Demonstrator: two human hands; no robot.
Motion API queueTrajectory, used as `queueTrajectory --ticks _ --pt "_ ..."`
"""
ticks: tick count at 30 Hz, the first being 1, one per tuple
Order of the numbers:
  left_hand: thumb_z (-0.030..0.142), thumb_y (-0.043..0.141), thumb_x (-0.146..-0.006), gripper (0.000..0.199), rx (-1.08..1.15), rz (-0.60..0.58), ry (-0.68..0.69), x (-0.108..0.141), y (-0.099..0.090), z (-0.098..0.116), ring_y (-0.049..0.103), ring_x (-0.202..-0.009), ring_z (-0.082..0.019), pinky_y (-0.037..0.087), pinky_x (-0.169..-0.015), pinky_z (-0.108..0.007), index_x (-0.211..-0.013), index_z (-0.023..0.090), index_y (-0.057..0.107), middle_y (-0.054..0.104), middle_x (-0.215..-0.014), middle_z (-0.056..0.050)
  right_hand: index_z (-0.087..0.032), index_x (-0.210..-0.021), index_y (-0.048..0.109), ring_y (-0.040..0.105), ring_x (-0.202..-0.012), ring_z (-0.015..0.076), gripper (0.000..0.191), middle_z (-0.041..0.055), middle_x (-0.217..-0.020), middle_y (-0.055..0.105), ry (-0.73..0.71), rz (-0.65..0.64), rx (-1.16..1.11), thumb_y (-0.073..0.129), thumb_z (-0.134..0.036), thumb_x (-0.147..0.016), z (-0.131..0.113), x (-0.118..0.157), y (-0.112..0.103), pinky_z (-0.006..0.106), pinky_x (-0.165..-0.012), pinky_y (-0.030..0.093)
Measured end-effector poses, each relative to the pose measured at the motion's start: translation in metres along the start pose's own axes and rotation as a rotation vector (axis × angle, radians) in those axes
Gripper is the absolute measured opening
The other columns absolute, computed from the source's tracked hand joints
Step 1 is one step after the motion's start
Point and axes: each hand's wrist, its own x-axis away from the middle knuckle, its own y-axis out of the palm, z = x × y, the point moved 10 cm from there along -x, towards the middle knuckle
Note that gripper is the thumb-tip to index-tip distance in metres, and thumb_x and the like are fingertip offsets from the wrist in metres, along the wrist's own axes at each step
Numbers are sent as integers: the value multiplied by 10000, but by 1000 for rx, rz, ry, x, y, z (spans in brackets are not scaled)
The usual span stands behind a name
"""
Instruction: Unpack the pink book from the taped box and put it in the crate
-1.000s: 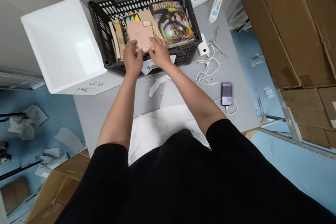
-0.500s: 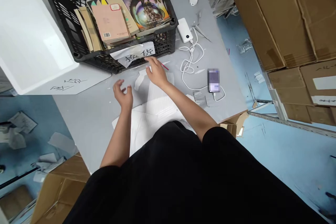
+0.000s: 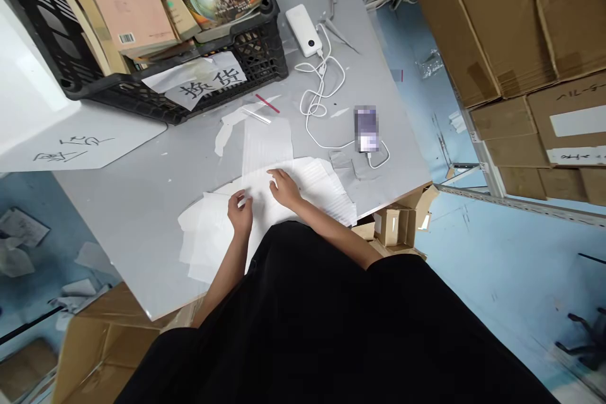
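Note:
White translucent sheets (image 3: 322, 186) lie spread over the front of the grey table (image 3: 142, 208), partly hidden by my arms and black clothing. My left hand (image 3: 240, 211) is over the sheets, its fingers curled with a gap between thumb and fingertips, holding nothing I can see. To its right, my right hand (image 3: 284, 188) rests on or just above the sheets, fingers apart and holding nothing. Beyond the hands, a narrower white strip (image 3: 267, 142) runs toward a thin red stick (image 3: 267, 103) and torn white scraps (image 3: 227, 129).
A black crate (image 3: 175, 112) of books (image 3: 132, 12) stands at the back left beside a white board (image 3: 113, 139). A power bank (image 3: 303, 30), looped white cable (image 3: 310, 107) and phone (image 3: 367, 129) lie on the right. Cardboard boxes (image 3: 483, 25) are stacked beyond the table.
Both hands have drawn back from near the crate to the sheets, closer to my body and each other. The view has shifted, so the crate sits farther up and left.

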Motion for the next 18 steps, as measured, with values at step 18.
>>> queueTrajectory --ticks 18 --pt "343 643 -803 368 -13 -22 -36 26 24 -26 573 -1203 -237 530 -988 -392 -1158 249 642 602 -1289 -75 -151 -1351 527 470 -1271 160 421 94 -1351 505 36 -68 37 425 -162 -943 41 25 14 364 -1166 405"
